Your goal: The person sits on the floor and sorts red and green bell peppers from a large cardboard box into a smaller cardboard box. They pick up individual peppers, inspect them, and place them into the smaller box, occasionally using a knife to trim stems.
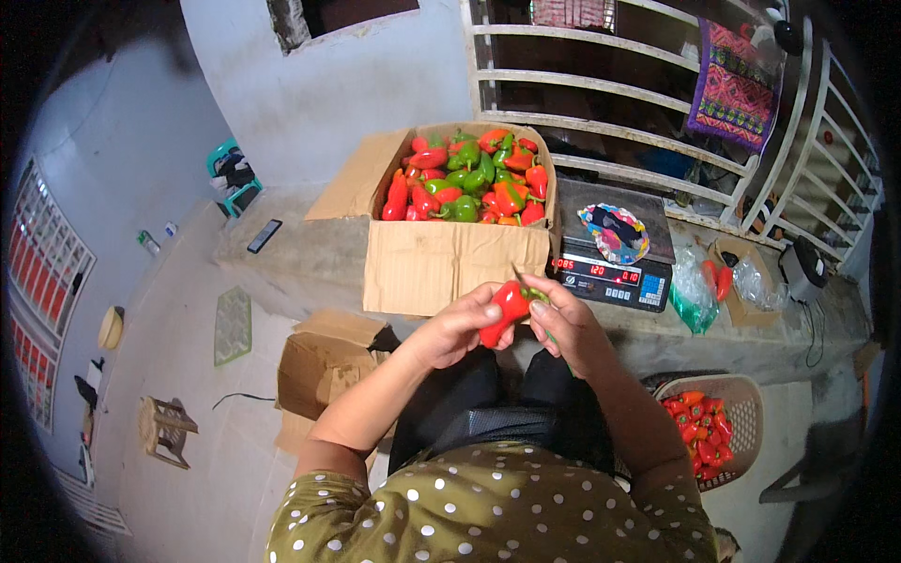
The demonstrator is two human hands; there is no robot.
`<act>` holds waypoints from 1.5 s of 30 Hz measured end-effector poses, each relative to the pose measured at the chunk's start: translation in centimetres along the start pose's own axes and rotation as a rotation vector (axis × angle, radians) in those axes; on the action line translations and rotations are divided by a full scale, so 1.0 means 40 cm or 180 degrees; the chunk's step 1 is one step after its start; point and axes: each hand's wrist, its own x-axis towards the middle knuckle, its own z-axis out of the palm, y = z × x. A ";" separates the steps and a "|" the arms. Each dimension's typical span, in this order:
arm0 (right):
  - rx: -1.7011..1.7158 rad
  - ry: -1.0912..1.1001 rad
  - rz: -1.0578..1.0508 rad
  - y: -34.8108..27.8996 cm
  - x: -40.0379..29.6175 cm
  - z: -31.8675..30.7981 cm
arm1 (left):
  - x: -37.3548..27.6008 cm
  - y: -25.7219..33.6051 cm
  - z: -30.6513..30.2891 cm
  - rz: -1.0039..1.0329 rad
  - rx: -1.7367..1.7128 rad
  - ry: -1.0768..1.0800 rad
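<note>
My left hand [454, 329] grips a red pepper [505, 310] by its body, thumb on top and fingers underneath. Up against the pepper's green stem end is my right hand [576, 327], closed around a small knife [517, 272]. The dark blade tip points away from me past the stem; most of the handle is hidden in my fingers, with some green showing below them. Just beyond my hands stands an open cardboard box [457, 260], its front flap hanging down. Red, orange and green peppers [479, 176] fill it.
Right of the box, a digital scale [612, 278] with a lit display bears a colourful round mat [614, 233]. Plastic bags [693, 288] lie farther right. A basket of red peppers [746, 415] stands low right, an open carton [317, 373] low left. A phone [265, 236] rests on the ledge.
</note>
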 end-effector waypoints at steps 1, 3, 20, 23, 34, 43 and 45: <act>-0.0120 -0.0015 0.0095 0.004 0.002 0.000 | -0.002 -0.003 0.013 0.0082 0.0552 0.0139; -0.0301 -0.0039 0.0016 -0.003 0.000 0.007 | -0.006 -0.007 0.036 0.0068 0.0837 0.0343; -0.1360 -0.1046 -0.0751 0.062 -0.080 0.063 | -0.178 -0.130 0.009 -0.0761 -0.1472 -0.0949; -0.1202 -0.1126 -0.0976 0.093 -0.064 0.076 | -0.208 -0.156 0.004 -0.0831 -0.1709 -0.0706; -0.2205 -0.0323 0.0250 0.212 -0.098 -0.051 | -0.321 -0.117 -0.276 0.0442 -0.1188 0.1181; -0.3640 0.0352 0.0530 0.364 -0.121 -0.136 | -0.399 -0.078 -0.587 0.0752 0.3672 0.5409; -0.3706 0.0509 0.0779 0.376 -0.162 -0.141 | -0.202 0.108 -0.360 0.2521 0.4290 0.4472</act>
